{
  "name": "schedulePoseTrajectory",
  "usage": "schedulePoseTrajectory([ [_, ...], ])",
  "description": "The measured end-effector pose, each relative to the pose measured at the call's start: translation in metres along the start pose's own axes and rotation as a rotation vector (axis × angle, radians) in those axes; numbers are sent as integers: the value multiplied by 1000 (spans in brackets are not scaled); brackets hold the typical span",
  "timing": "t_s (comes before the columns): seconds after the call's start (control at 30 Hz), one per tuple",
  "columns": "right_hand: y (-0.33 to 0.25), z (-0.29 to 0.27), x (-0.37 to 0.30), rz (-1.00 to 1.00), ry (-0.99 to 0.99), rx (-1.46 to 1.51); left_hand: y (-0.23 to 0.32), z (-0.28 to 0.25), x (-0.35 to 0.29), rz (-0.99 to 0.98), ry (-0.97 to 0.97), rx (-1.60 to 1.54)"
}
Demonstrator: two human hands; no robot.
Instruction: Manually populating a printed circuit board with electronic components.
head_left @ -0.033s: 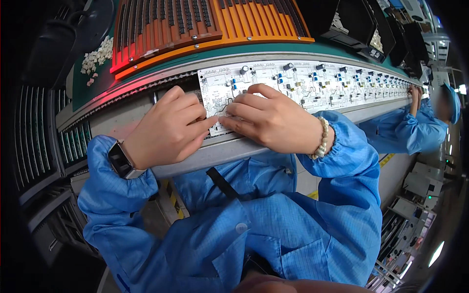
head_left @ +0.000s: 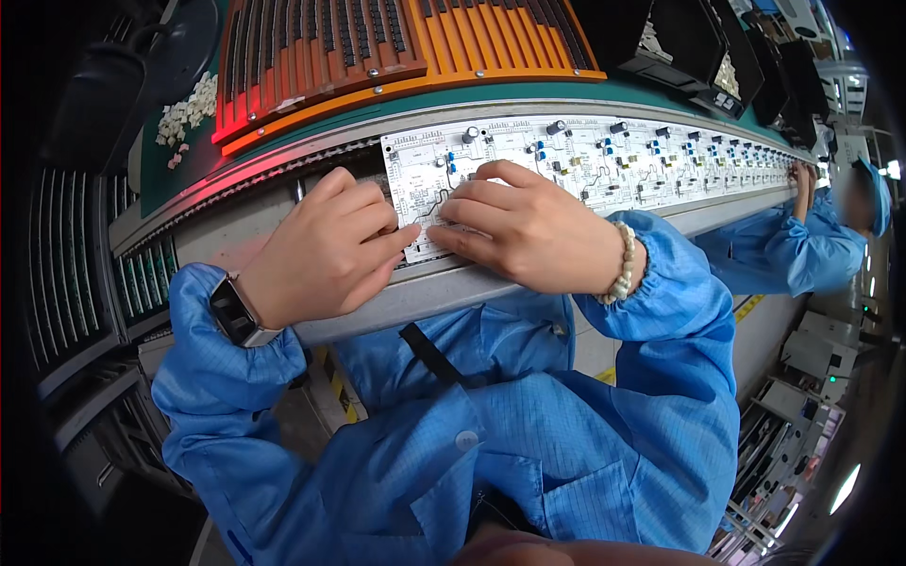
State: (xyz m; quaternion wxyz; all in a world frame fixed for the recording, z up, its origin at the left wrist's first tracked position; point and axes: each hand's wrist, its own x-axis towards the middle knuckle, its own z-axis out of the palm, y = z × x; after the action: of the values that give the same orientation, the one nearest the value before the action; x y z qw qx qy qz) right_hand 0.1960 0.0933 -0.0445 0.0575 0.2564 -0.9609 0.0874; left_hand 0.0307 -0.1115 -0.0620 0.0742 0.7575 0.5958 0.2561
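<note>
A white circuit board (head_left: 415, 174) carrying small blue, black and yellow parts lies on the rail track, its left end under my fingers. My left hand (head_left: 326, 245), with a dark watch at the wrist, is closed, index finger reaching to the board's near left corner. Just right of it, my right hand (head_left: 528, 231), with a beaded bracelet, bends over the board with fingers drawn together. The fingertips of both hands nearly meet near that corner. Whatever they may pinch is too small or hidden to make out.
Beyond the metal rail (head_left: 396, 307) stand brown and orange slotted trays (head_left: 491, 71) of black parts. Small white pieces (head_left: 189, 113) lie on the green mat at left. More boards run along the track to the right, where a person in blue (head_left: 802, 236) works. Black bins (head_left: 694, 57) stand far right.
My right fingertips have shifted very slightly right, widening the small gap to my left index fingertip. Otherwise the scene looks the same.
</note>
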Motion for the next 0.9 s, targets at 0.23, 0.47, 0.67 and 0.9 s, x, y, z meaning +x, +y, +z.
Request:
schedulePoseTrajectory([
  [0.23,28,-38,-1,107,282,-114,-10,-24,-7,-80,136,91],
  [0.47,146,-98,-72,627,514,-249,-48,-70,-48,-609,459,195],
  [0.67,206,-73,-93,943,132,-94,-80,-86,-102,-780,514,283],
  [0.9,220,-70,-82,1020,89,11,-98,-87,-123,-782,461,260],
])
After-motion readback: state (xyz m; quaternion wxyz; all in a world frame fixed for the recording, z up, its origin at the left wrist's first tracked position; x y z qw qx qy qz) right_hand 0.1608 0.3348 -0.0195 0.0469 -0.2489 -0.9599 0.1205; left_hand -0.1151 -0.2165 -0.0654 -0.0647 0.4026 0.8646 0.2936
